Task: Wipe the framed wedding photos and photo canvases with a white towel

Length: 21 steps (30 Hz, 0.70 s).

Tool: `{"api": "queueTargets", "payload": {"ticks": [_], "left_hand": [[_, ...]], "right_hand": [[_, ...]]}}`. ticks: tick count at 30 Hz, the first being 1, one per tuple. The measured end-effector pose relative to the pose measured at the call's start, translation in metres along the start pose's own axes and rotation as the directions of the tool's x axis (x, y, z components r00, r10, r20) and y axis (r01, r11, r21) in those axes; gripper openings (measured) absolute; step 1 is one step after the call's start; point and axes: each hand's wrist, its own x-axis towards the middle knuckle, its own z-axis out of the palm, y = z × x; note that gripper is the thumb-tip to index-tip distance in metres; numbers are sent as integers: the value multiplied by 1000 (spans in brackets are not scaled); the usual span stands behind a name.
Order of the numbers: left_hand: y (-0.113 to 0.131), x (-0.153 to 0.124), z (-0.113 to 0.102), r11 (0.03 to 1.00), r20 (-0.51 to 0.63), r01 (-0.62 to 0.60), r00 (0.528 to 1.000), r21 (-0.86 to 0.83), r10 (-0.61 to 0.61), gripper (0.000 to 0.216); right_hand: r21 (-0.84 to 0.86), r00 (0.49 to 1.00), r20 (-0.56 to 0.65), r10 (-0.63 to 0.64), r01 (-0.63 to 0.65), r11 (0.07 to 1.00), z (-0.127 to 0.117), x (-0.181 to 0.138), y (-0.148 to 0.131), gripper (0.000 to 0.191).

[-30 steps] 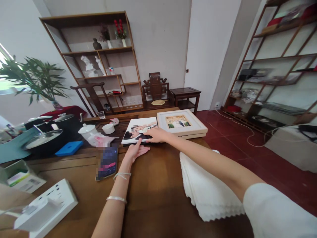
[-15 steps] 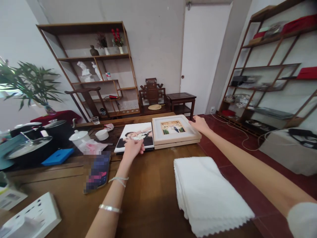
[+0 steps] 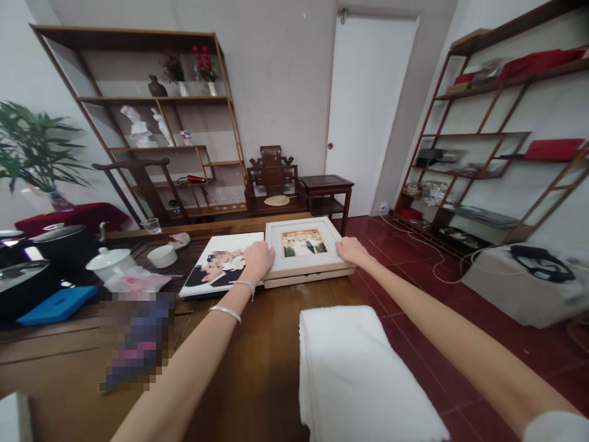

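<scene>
A white framed picture (image 3: pixel 304 245) lies flat on top of another white frame at the far edge of the wooden table (image 3: pixel 257 368). My left hand (image 3: pixel 256 260) grips its left edge, fingers curled round the corner. My right hand (image 3: pixel 350 250) holds its right edge, fingers closed on the rim. Beside the frame on the left lies a frameless photo print (image 3: pixel 221 270), touching my left hand's side.
A folded white towel (image 3: pixel 354 374) lies on the table near me on the right. A phone (image 3: pixel 138 337), a blue box (image 3: pixel 57 304), a white teapot (image 3: pixel 108 264), a small bowl (image 3: pixel 161 256) and dark pots (image 3: pixel 50 245) stand on the left. Shelves line the back and right walls.
My left hand left the photo print and moved right onto the frame's left edge. My right hand slid down the frame's right side. The view shifted right.
</scene>
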Motion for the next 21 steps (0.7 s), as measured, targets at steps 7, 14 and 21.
{"api": "queueTargets", "payload": {"ticks": [7, 14, 21], "left_hand": [[22, -15, -41, 992, 25, -10, 1000, -125, 13, 22], [28, -83, -109, 897, 148, 149, 984, -417, -95, 14], [-14, -159, -188, 761, 87, 439, 885, -478, -457, 18]], "right_hand": [[139, 981, -178, -73, 98, 985, -53, -22, -9, 30], [408, 964, -146, -224, 265, 874, -67, -96, -4, 37], [432, 994, 32, -102, 78, 898, -21, -174, 74, 33]]}}
